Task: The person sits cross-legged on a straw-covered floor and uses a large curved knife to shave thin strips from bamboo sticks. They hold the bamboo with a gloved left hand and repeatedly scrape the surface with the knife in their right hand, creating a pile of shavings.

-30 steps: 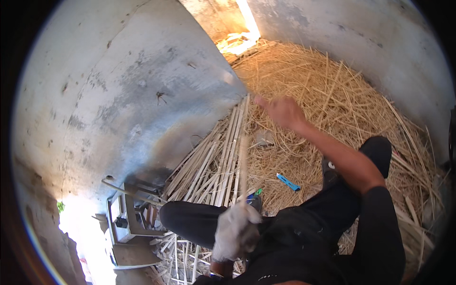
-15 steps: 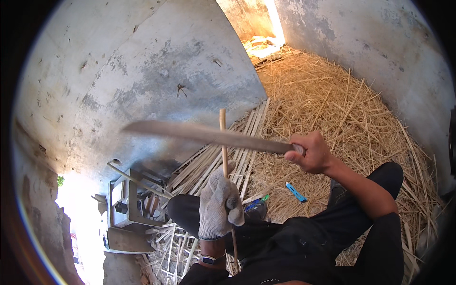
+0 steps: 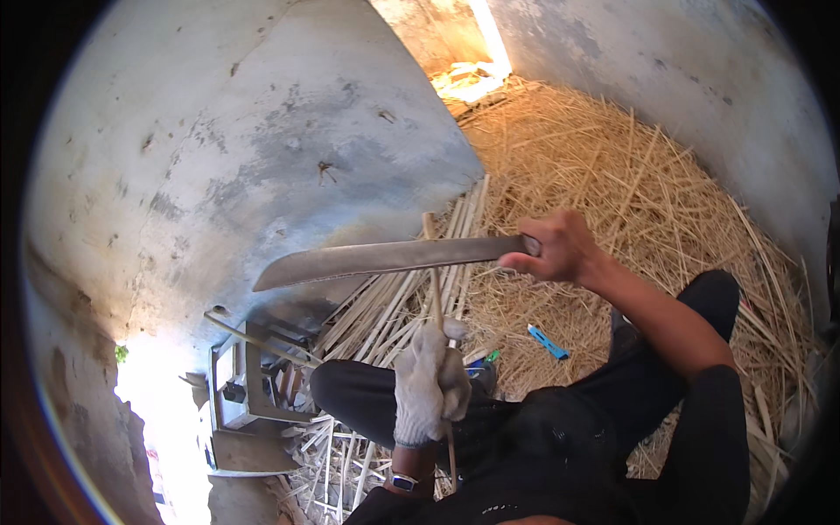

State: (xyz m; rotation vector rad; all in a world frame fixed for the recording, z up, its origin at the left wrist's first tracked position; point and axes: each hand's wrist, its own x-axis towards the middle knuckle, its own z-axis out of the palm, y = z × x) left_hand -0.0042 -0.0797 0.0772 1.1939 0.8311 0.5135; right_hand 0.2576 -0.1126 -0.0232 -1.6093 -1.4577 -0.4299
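Note:
My right hand (image 3: 557,248), bare, is closed around the handle of a machete (image 3: 376,259). Its long, worn blade points left and lies level across the upper part of a thin pale stick (image 3: 437,302), which looks like bamboo. I cannot tell whether the edge touches the stick. In a whitish knit glove, my left hand (image 3: 424,385) grips this stick below the blade and keeps it nearly upright. The stick's top end shows above the blade; its lower end runs down past my wrist in front of my dark clothes.
Long pale strips (image 3: 385,302) lie in a bundle along the wall at left, with straw-like shavings (image 3: 604,201) heaped to the right. A blue box cutter (image 3: 548,342) rests on the shavings. A box-like machine or stand (image 3: 249,385) is at my left, with more strips (image 3: 337,464) below.
The machete, blurred by motion before, is now sharp, a little higher at its handle and with its tip lower. The stick and my left hand appear farther right as the view shifts.

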